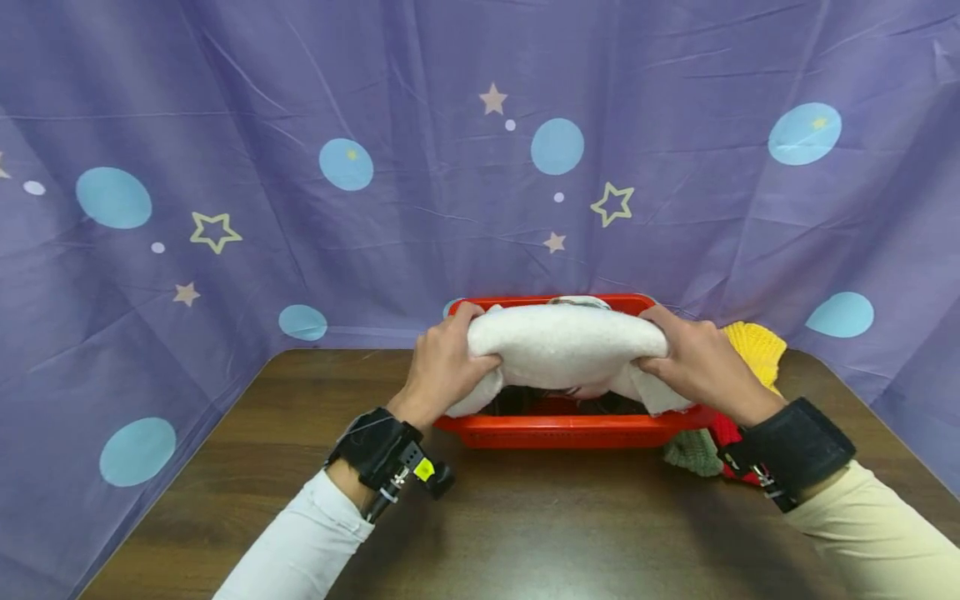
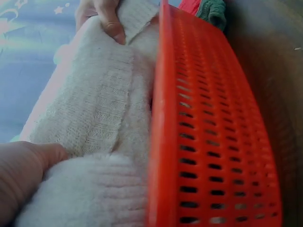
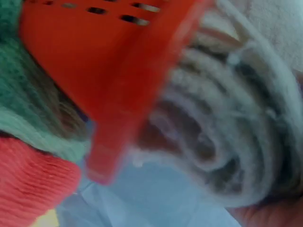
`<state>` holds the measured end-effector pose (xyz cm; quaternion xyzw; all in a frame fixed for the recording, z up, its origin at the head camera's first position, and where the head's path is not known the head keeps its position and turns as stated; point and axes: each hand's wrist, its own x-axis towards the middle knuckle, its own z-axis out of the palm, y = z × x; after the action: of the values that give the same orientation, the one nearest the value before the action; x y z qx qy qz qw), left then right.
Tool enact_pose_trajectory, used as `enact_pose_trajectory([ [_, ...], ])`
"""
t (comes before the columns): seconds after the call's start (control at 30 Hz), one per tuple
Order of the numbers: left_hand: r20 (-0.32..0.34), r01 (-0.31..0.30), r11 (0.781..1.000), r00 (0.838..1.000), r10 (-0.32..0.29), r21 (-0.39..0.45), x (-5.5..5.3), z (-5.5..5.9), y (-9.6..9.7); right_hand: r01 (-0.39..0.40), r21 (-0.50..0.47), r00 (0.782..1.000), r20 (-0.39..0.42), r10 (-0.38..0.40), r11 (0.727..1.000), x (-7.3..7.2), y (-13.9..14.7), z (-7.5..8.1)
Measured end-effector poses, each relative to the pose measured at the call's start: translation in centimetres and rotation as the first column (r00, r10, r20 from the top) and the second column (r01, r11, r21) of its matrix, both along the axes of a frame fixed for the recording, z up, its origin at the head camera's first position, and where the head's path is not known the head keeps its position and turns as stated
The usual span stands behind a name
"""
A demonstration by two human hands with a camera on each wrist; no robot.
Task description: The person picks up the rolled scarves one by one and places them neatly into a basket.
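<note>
A white knitted garment, folded into a thick roll with a ribbed band, spans the top of a red plastic basket. My left hand grips its left end, thumb on the near side. At the other end my right hand holds it the same way. The coiled layers of the knit show beside the basket rim in the right wrist view. Part of the roll hangs below the rim, and dark items inside the basket are partly hidden under it.
Right of the basket lie a yellow knit, a red knit and a green knit, partly behind my right arm. The basket stands on a brown wooden table. A purple curtain with stars hangs behind.
</note>
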<state>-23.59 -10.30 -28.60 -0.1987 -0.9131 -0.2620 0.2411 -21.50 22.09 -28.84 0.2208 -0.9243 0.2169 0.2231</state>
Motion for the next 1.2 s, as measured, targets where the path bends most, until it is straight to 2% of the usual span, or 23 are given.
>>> enact_pose_trajectory([
  [0.1, 0.083, 0.028, 1.0, 0.996, -0.027, -0.014, -0.2, -0.6, -0.2, -0.008, 0.008, 0.999, 0.049, 0.008, 1.0, -0.1, 0.1, -0.6],
  [0.33, 0.172, 0.097, 0.989, 0.982, -0.077, -0.114, -0.6, -1.9, -0.6, -0.032, 0.051, 0.972, 0.232, 0.019, 0.998, -0.6, 0.5, -2.3],
  [0.53, 0.239, 0.145, 0.976, 0.965, -0.104, -0.16, -1.2, -2.9, -0.9, -0.08, 0.097, 0.968, 0.246, 0.054, 0.992, -1.0, 0.4, -3.3],
  [0.73, 0.236, 0.226, 0.938, 0.958, -0.165, -0.263, -2.2, -3.3, -0.8, -0.1, 0.14, 0.962, 0.265, 0.06, 0.985, -1.2, 0.3, -3.6],
  [0.87, 0.222, 0.265, 0.908, 0.955, -0.199, -0.324, -2.6, -3.1, -0.8, -0.135, 0.137, 0.958, 0.272, 0.094, 0.981, -1.5, 0.1, -3.6],
  [1.07, 0.21, 0.269, 0.859, 0.958, -0.194, -0.435, -3.2, -3.7, -0.6, -0.195, 0.13, 0.941, 0.306, 0.148, 0.972, -2.0, -0.3, -3.7],
  [1.2, 0.212, 0.248, 0.846, 0.963, -0.163, -0.472, -3.5, -4.1, -0.4, -0.213, 0.133, 0.934, 0.317, 0.162, 0.968, -2.2, -0.5, -3.7],
])
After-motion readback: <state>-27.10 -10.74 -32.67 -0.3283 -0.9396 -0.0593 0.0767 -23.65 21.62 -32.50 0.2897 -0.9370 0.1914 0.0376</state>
